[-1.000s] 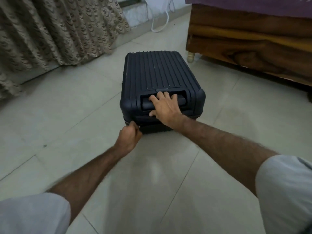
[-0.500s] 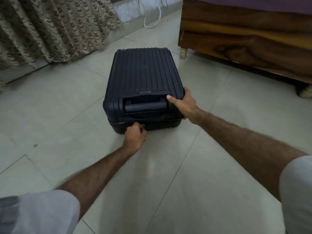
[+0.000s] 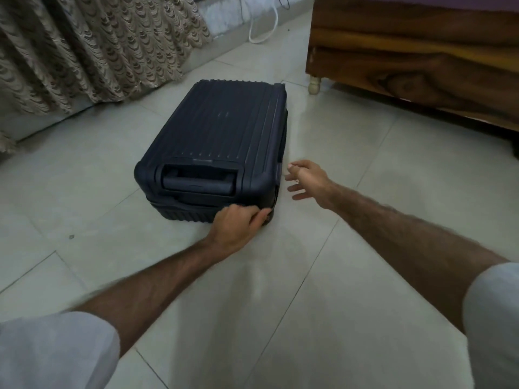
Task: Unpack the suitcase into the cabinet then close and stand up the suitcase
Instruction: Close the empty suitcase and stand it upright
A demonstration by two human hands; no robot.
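Right hand [image 3: 307,179] off suitcase [image 3: 222,141]; left hand [image 3: 238,224] slid to corner.

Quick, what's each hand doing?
Left hand: pinching something unseen at the dark blue ribbed hard-shell suitcase's corner.
Right hand: open, empty.

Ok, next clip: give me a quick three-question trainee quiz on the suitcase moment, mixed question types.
1. True or false: the suitcase stands upright on its wheels.
2. Which hand touches the suitcase? A) left hand B) right hand C) both
3. Fill in: the right hand's fingers are spread and it holds ____.

Key
1. False: it lies flat on the tiled floor, shell closed, recessed handle facing the camera.
2. A: the left hand's fingers curl at the seam on the near right corner, seemingly pinching the zipper pull, though the pull itself is hidden. The right hand hovers beside the case, apart from it.
3. Nothing.
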